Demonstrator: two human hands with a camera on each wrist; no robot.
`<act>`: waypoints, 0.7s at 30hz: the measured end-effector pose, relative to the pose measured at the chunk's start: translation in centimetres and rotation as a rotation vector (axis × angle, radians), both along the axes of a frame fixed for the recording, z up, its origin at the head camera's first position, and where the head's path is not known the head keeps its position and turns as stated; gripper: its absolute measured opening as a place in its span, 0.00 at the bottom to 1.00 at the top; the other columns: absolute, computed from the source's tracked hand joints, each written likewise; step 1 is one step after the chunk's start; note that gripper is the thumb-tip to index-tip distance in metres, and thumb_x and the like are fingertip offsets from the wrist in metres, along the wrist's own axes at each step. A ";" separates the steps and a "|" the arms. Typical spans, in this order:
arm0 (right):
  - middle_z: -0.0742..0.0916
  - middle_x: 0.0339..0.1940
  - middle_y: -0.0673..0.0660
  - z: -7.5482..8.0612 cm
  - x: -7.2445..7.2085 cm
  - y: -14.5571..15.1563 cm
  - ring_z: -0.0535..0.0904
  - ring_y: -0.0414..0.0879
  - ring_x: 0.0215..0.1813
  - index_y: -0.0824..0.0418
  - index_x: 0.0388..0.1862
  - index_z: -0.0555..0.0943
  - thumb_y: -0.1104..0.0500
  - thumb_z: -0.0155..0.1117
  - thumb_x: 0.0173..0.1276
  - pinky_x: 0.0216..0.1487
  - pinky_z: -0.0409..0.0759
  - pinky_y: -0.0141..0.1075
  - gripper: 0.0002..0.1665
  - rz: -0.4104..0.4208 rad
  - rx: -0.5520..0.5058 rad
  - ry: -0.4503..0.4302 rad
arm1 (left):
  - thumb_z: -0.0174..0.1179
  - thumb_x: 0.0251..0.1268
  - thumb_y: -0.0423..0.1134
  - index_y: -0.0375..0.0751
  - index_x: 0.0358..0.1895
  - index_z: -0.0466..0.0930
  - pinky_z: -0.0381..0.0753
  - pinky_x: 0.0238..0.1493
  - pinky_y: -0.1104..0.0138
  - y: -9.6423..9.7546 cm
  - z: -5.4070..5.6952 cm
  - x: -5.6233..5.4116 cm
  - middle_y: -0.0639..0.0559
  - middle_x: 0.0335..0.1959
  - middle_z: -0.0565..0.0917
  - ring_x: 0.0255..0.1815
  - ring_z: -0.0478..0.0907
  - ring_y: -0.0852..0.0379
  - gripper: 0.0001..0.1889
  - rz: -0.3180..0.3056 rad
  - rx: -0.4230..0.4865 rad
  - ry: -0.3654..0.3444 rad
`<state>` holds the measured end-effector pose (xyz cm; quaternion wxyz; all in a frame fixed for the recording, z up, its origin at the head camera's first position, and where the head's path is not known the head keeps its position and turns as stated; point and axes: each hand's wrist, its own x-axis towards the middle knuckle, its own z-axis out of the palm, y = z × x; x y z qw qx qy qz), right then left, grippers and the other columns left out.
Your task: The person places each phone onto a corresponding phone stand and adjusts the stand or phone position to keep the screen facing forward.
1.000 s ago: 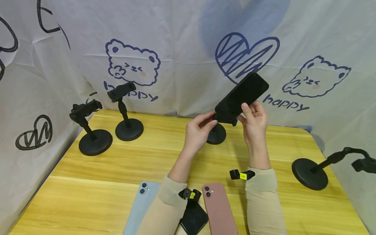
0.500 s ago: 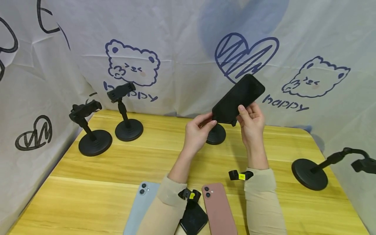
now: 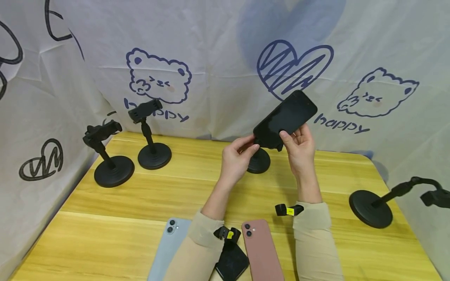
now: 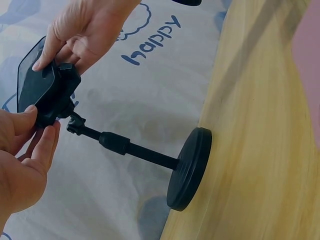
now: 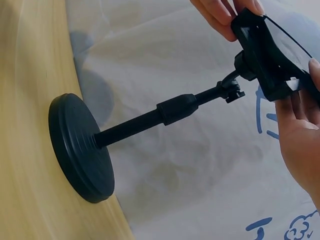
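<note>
Stands, two black ones, far left on table; blue phone near left, partly under left sleeve. Left hand, thumb and fingers drawn together, pinches left end of clamp on middle stand, far side. Black item near, just left of pink phone. Black phone tilted up at clamp, above table; can't tell if fully seated. Right hand grips it, thumb on front, fingers behind. Fourth stand, bent-necked, right.
</note>
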<state>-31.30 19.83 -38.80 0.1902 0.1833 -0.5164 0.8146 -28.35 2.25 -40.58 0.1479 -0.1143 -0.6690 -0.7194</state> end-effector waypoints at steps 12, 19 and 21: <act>0.90 0.50 0.56 0.0 0.0 0.0 0.87 0.45 0.52 0.63 0.62 0.77 0.79 0.58 0.73 0.55 0.86 0.35 0.23 -0.025 0.043 -0.009 | 0.70 0.67 0.29 0.30 0.59 0.83 0.87 0.54 0.59 0.7 0.0 0.4 0.38 0.52 0.82 0.52 0.84 0.45 0.18 0.055 -0.095 0.098; 0.91 0.47 0.53 -0.2 -0.1 0.1 0.88 0.42 0.49 0.63 0.64 0.76 0.77 0.60 0.73 0.56 0.85 0.35 0.23 -0.067 0.099 -0.006 | 0.70 0.68 0.30 0.32 0.57 0.84 0.87 0.52 0.61 0.7 0.0 0.5 0.40 0.50 0.82 0.51 0.85 0.47 0.16 0.095 -0.135 0.134; 0.91 0.46 0.54 -0.3 -0.2 0.1 0.88 0.42 0.48 0.63 0.63 0.77 0.77 0.60 0.73 0.56 0.85 0.35 0.23 -0.072 0.103 -0.002 | 0.70 0.67 0.29 0.31 0.56 0.85 0.88 0.51 0.60 0.7 -0.1 0.4 0.39 0.50 0.82 0.50 0.85 0.46 0.16 0.107 -0.139 0.160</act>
